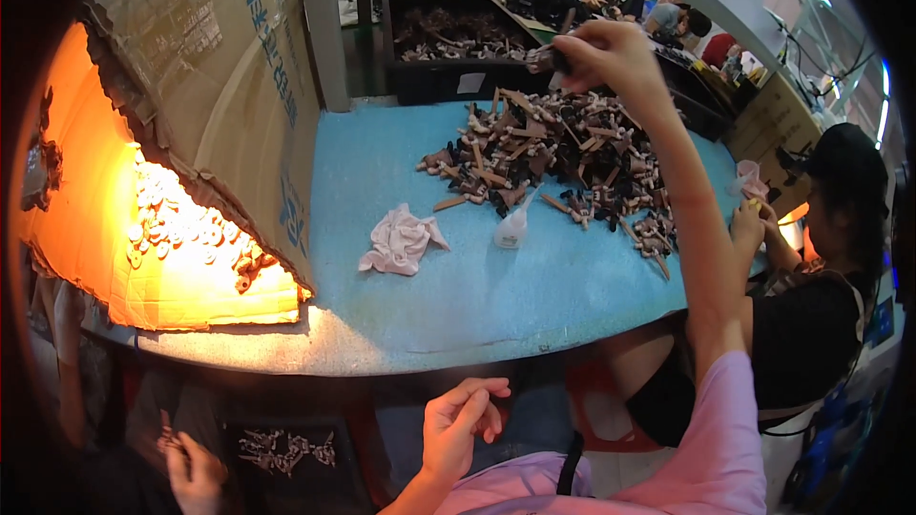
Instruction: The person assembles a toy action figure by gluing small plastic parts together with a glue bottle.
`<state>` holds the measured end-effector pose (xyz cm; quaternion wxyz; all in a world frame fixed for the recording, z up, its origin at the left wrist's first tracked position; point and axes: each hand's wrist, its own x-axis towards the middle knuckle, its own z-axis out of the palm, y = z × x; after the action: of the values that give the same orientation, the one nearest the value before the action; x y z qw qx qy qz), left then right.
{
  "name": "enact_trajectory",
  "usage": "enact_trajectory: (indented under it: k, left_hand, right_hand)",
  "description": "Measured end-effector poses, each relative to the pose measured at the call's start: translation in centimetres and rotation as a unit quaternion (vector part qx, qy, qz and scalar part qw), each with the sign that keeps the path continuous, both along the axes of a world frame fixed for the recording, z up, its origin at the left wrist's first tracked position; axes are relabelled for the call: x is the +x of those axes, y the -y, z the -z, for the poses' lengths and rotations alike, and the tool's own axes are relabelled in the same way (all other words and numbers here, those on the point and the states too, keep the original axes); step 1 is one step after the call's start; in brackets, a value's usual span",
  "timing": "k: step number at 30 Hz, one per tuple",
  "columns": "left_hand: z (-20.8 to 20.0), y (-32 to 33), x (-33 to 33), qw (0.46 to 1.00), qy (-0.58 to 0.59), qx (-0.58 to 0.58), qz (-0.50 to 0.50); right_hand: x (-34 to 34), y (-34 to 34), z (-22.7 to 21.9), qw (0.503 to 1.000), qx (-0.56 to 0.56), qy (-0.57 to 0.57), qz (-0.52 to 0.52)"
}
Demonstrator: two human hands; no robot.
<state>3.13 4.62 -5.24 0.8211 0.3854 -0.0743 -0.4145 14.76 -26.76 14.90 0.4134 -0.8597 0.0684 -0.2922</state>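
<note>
My right hand point(611, 55) reaches far out over the back of the table. Its fingers are closed on a small dark figure point(549, 59), partly hidden by the fingers, near the front edge of a black bin point(458, 76). Just beyond the table, this bin holds many similar pieces. Beneath my right forearm lies a heap of small brown, black and pale figures point(563, 148) on the blue tabletop point(382, 315). In front of my body hangs my left hand point(465, 424), its fingers loosely bent and apart, with nothing visible in them.
A crumpled pale cloth point(403, 240) and a small white squeeze bottle point(512, 227) are on the table. At left, a cardboard box point(229, 86) shields brightly lit small parts point(176, 219). Another person's hand point(196, 467) is at lower left; a co-worker point(811, 324) sits right.
</note>
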Motion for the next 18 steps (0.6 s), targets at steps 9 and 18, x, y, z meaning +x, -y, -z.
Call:
enact_trajectory:
  k: [9, 18]
  left_hand:
    - [0.6, -0.3, -0.7, 1.000, -0.013, 0.020, -0.006]
    - [0.7, 0.0, -1.6, 1.000, 0.003, 0.008, 0.006]
  right_hand:
    - [11.5, 6.3, 3.2, 0.967, -0.199, 0.026, 0.155]
    - [6.1, 6.2, 4.2, 0.955, -0.260, -0.116, 0.079]
